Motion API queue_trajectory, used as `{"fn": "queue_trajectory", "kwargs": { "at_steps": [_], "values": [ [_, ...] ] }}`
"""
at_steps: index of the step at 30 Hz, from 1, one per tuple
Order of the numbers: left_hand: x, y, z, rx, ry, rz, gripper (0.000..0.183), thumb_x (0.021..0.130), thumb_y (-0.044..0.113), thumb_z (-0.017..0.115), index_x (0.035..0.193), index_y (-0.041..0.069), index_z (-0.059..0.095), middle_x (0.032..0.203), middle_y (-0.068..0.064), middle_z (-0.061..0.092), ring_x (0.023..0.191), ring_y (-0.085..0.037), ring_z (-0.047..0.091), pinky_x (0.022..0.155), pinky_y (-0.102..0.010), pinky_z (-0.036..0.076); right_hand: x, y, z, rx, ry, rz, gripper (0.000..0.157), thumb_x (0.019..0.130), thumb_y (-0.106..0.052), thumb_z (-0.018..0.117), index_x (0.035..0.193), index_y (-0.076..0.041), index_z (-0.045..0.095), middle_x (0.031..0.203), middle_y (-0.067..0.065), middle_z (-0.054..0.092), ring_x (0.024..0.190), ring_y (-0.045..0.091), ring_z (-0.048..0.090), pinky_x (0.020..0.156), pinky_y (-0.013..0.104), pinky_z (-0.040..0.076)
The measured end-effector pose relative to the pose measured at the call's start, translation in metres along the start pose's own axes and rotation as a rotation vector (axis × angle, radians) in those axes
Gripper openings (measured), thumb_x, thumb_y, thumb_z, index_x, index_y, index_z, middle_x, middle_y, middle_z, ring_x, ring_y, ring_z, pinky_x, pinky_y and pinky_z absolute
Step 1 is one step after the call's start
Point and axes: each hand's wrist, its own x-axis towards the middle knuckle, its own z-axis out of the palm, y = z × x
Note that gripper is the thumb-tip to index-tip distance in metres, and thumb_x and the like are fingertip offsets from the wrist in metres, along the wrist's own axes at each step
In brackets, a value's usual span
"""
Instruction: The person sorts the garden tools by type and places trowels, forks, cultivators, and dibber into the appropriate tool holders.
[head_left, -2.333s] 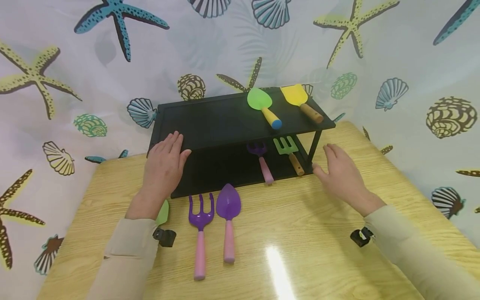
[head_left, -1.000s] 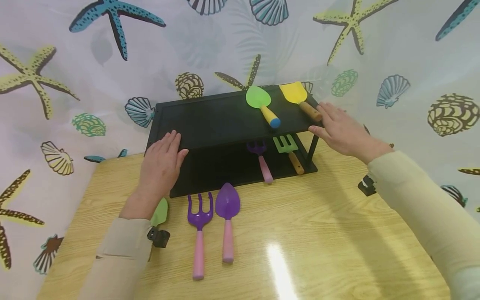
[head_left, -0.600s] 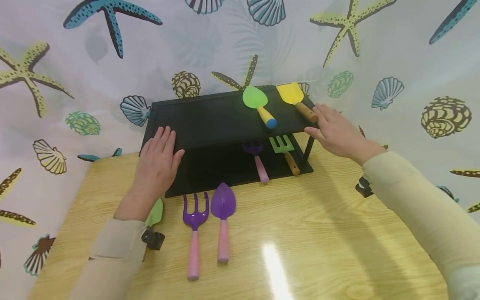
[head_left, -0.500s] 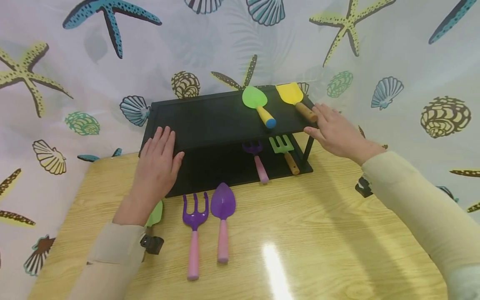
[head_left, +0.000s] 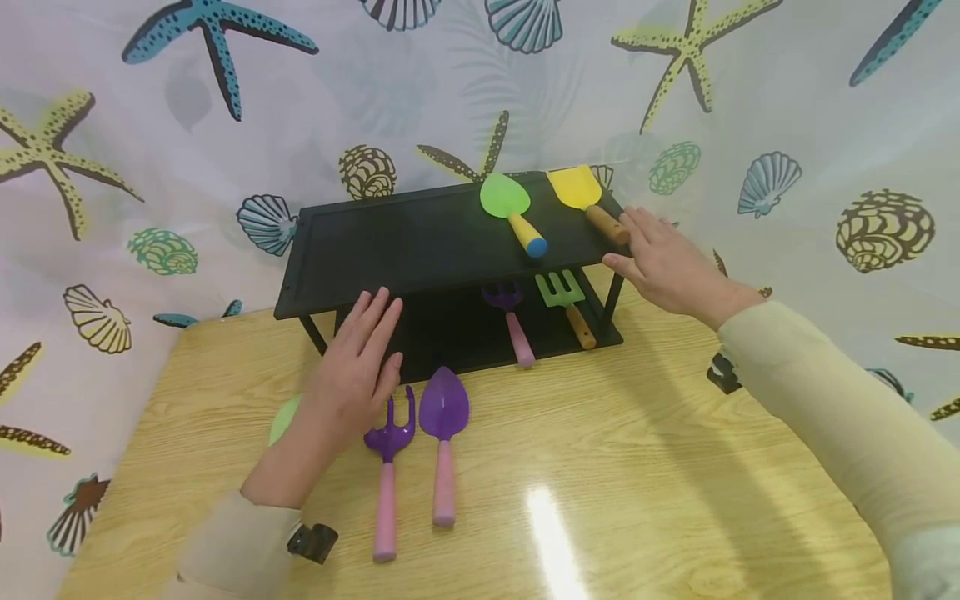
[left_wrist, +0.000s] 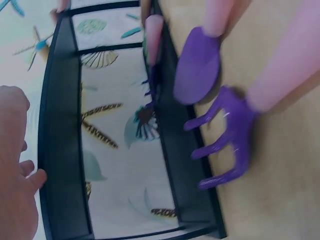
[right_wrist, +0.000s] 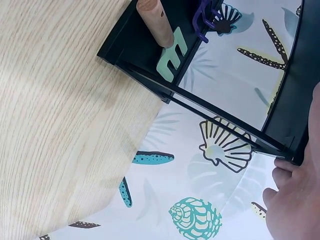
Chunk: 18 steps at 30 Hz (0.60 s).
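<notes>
A black two-tier rack (head_left: pixel 390 242) stands on the wooden table. In the head view my right hand (head_left: pixel 663 258) holds its upper right front corner, thumb at the front edge; the right wrist view shows fingers (right_wrist: pixel 282 177) curled against the outer side. My left hand (head_left: pixel 352 375) hovers before the rack's left front, fingers loosely extended, holding nothing. It partly hides a purple hand fork (head_left: pixel 388 437) with a pink handle. To the right of that fork lies a purple trowel (head_left: pixel 444 404), also pink-handled. A light green blade (head_left: pixel 283 418) shows beside my left forearm.
On the upper tier lie a green trowel (head_left: pixel 506 197) and a yellow scoop (head_left: pixel 576 187). The lower tier bears a small purple fork (head_left: pixel 517 333) and a green fork (head_left: pixel 561 290). A patterned cloth (head_left: pixel 420 83) hangs behind the table (head_left: pixel 600 467).
My right hand has risen from beside the rack's leg to its upper right corner. My left hand has left the upper tier's left front edge and moved rightward and closer to me.
</notes>
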Motion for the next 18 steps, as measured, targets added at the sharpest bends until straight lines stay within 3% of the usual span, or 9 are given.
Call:
{"fn": "queue_trajectory", "kwargs": {
  "at_steps": [6, 11, 18],
  "values": [
    [-0.017, 0.017, 0.017, -0.003, -0.079, 0.025, 0.066, 0.093, 0.018, 0.062, 0.151, 0.001, 0.036, 0.157, -0.021, 0.037, 0.147, -0.039, 0.033, 0.116, -0.052, 0.037, 0.000, 0.001, 0.002, 0.005, -0.001, -0.004, 0.082, 0.105, -0.055, 0.020, 0.155, 0.009, 0.003, 0.164, 0.027, 0.000, 0.153, 0.043, 0.000, 0.125, 0.057, 0.004],
    [-0.031, 0.033, 0.032, 0.023, -0.196, 0.016, 0.070, 0.095, 0.031, 0.063, 0.150, -0.003, 0.037, 0.156, -0.024, 0.036, 0.147, -0.040, 0.033, 0.118, -0.050, 0.035, -0.001, 0.001, 0.001, -0.004, 0.000, -0.001, 0.082, 0.105, -0.055, 0.019, 0.155, 0.009, 0.003, 0.164, 0.027, 0.000, 0.153, 0.043, 0.000, 0.125, 0.057, 0.004],
    [-0.051, 0.055, 0.051, -0.021, -0.383, -0.088, 0.075, 0.099, 0.042, 0.055, 0.155, 0.000, 0.027, 0.164, -0.018, 0.021, 0.152, -0.037, 0.023, 0.121, -0.051, 0.029, -0.002, -0.001, 0.001, -0.023, 0.003, 0.001, 0.082, 0.105, -0.055, 0.018, 0.155, 0.008, 0.003, 0.164, 0.028, 0.001, 0.153, 0.043, 0.001, 0.125, 0.058, 0.005]
  ]
}}
